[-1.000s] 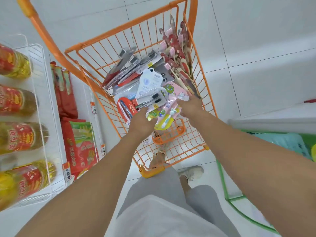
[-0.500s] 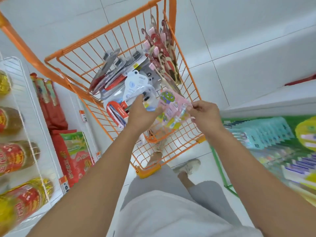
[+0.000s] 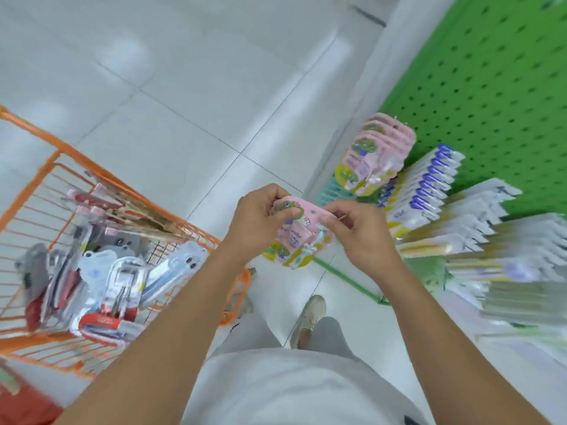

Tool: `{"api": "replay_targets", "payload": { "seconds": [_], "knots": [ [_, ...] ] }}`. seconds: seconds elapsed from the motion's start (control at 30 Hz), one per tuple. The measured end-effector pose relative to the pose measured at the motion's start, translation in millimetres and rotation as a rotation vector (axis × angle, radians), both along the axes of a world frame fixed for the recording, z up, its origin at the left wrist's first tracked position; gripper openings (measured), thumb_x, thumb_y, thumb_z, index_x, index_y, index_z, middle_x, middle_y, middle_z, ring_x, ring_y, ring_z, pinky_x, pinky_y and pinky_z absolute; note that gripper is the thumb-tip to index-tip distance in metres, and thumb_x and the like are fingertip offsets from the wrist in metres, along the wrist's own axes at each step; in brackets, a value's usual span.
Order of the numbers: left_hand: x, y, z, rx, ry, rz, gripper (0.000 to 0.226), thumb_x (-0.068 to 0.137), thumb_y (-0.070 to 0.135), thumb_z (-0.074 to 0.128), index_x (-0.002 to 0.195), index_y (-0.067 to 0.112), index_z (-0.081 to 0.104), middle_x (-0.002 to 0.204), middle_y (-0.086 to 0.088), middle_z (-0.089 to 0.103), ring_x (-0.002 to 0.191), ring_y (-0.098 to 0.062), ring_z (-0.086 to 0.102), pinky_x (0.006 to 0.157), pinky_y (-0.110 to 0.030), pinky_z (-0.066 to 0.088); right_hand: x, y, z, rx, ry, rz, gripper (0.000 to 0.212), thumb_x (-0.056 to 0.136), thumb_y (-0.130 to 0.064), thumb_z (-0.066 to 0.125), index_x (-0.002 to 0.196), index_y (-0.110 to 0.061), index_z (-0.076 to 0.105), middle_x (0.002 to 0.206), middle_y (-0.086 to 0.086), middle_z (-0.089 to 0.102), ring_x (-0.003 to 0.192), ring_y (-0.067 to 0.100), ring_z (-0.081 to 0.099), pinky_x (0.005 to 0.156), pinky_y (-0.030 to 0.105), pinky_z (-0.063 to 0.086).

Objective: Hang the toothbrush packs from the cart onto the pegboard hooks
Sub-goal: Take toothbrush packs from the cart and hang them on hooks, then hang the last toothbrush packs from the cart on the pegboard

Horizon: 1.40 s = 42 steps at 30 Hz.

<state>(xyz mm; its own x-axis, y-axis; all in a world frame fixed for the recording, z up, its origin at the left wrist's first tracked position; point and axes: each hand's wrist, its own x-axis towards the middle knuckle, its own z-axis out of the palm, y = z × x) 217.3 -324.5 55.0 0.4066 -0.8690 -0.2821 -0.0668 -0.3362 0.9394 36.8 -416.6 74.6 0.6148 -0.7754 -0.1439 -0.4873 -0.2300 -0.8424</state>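
Green pegboard (image 3: pixel 491 96), two o'clock: matching pink packs (image 3: pixel 372 154) hang there, marking the likely hook. Orange cart (image 3: pixel 101 179), nine o'clock: remaining stock. Pink toothbrush pack (image 3: pixel 296 231), centre: left hand (image 3: pixel 257 222) and right hand (image 3: pixel 359 234) pinch its top corners, presumably squaring the hang hole.

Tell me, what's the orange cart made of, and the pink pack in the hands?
The orange cart looks like metal wire with a glossy orange coating: thin straight bars crossed into a grid. The pink pack looks like printed card under clear shiny plastic, though blur makes that uncertain. The left hand and right hand pinch it.
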Motion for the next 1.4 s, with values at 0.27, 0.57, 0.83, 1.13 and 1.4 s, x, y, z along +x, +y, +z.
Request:
{"api": "replay_targets", "payload": {
  "seconds": [0.27,0.57,0.83,1.13,1.4],
  "knots": [
    [-55,-73,-21,0.012,-0.223,-0.094,0.014,0.086,0.019,0.072,0.083,0.007,0.066,0.077,-0.018,0.067,0.059,-0.014,0.060,0.062,-0.029,0.049,-53,-41,-18,-0.214,0.212,-0.248,0.020,0.092,-0.025,0.066,0.078,-0.011,0.071,0.068,0.003,0.067,0.067,0.024,0.061,0.064,0.039,0.050],
    [-64,-113,-30,0.038,-0.306,-0.069,0.005,0.091,0.012,0.066,0.086,0.010,0.067,0.066,0.012,0.057,0.063,-0.010,0.055,0.056,-0.008,0.037,-40,-70,-16,-0.234,0.465,-0.314,0.029,0.092,-0.012,0.059,0.064,-0.010,0.054,0.061,0.008,0.055,0.056,0.027,0.050,0.052,0.033,0.036],
    [-53,-120,-40,0.077,-0.319,-0.084,0.006,0.090,0.012,0.067,0.085,0.010,0.068,0.068,0.003,0.059,0.067,-0.018,0.054,0.063,-0.027,0.044,-31,-82,-19,-0.189,0.508,-0.237,0.022,0.094,-0.020,0.063,0.073,-0.014,0.066,0.075,0.011,0.064,0.070,0.032,0.060,0.062,0.032,0.047],
    [-49,-115,-42,0.043,-0.260,-0.100,0.008,0.092,0.011,0.065,0.094,0.004,0.068,0.082,-0.006,0.070,0.074,-0.017,0.063,0.058,-0.007,0.042,-31,-83,-21,-0.197,0.491,-0.219,0.030,0.092,-0.021,0.065,0.064,-0.016,0.058,0.067,0.007,0.060,0.063,0.027,0.056,0.057,0.031,0.039],
    [-45,-128,-35,0.026,-0.265,-0.145,0.005,0.092,0.009,0.066,0.088,0.011,0.066,0.077,-0.001,0.067,0.062,0.006,0.059,0.059,-0.007,0.041,-32,-93,-20,-0.257,0.502,-0.206,0.017,0.093,-0.021,0.066,0.080,-0.013,0.073,0.072,0.009,0.066,0.067,0.030,0.061,0.063,0.035,0.052]
  ]
}}
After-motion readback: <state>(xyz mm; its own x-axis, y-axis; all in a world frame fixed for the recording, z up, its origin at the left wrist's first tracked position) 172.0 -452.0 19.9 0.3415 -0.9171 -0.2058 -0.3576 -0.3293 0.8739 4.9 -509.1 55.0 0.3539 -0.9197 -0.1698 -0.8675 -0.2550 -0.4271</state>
